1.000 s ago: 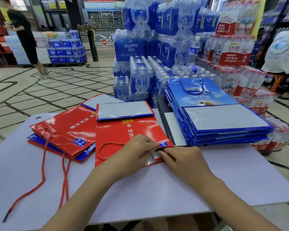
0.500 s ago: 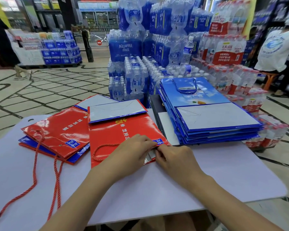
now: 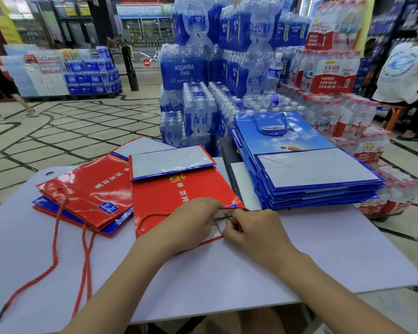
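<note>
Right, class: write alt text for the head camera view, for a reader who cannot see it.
The left hand holds the edge of a flat red paper bag on a pale table while the right hand pinches a red cord there. Blue bags are stacked nearby.

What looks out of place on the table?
The left red bag sits skewed on its pile; its red cord trails loose across the table to the near edge. The left hand holds the centre red bag, the right hand pinches its cord tip.
</note>
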Action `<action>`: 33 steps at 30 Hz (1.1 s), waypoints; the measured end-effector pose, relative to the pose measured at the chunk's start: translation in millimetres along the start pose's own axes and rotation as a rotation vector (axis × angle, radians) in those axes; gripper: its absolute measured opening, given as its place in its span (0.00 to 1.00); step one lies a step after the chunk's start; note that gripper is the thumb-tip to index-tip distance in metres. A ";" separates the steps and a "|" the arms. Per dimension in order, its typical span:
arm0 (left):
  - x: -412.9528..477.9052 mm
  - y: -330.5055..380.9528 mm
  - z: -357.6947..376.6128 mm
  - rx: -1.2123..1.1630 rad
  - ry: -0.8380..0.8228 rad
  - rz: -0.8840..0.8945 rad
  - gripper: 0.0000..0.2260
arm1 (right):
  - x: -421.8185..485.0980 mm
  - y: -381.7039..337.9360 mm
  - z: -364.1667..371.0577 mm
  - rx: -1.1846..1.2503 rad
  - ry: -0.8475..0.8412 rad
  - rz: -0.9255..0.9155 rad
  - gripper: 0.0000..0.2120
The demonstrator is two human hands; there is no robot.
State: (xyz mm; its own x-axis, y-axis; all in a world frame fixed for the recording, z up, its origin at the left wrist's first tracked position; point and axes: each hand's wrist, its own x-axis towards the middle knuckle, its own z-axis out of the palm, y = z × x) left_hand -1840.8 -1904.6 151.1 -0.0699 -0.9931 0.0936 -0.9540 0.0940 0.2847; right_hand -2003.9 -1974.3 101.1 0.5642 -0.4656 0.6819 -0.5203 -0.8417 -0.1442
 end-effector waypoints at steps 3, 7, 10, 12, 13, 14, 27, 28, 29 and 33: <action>-0.6 -4.1 0.2 -0.068 0.016 0.008 0.15 | -1.4 -0.1 -0.7 0.003 -0.008 -0.019 0.09; -2.0 -7.8 -4.9 -0.254 -0.013 -0.028 0.12 | -2.9 0.4 -4.1 0.049 -0.003 -0.028 0.08; -3.3 -11.0 -6.0 -0.321 -0.024 -0.048 0.12 | -1.7 -2.2 -7.2 0.043 0.039 -0.026 0.08; -3.5 -12.5 -3.4 -0.301 -0.029 -0.039 0.12 | -0.5 -4.3 -6.7 -0.019 0.078 -0.054 0.10; -3.4 -12.9 -2.2 -0.286 -0.031 -0.031 0.12 | 0.0 -4.7 -6.1 -0.050 0.099 -0.075 0.12; -3.3 -13.5 -1.4 -0.279 -0.035 -0.027 0.12 | 0.2 -4.7 -5.2 -0.073 0.115 -0.096 0.13; -3.5 -13.6 -8.5 -0.423 -0.078 -0.105 0.08 | -1.8 -5.7 -15.5 0.065 0.106 0.000 0.05; -3.8 -14.5 -8.1 -0.446 -0.079 -0.117 0.08 | -1.5 -5.0 -16.0 0.074 0.108 0.023 0.08; -3.8 -15.9 -7.3 -0.470 -0.081 -0.122 0.06 | -0.8 -4.7 -16.4 0.072 0.106 0.044 0.10; -3.2 -22.0 -6.6 -0.577 -0.084 -0.133 0.03 | 0.3 -3.8 -16.5 0.025 0.112 0.027 0.06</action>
State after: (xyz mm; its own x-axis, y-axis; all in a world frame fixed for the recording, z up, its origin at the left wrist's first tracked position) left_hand -1817.6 -1903.0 150.8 -0.0059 -0.9989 -0.0476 -0.6456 -0.0325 0.7630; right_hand -2012.3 -1966.6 113.7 0.4744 -0.4560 0.7530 -0.5172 -0.8366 -0.1807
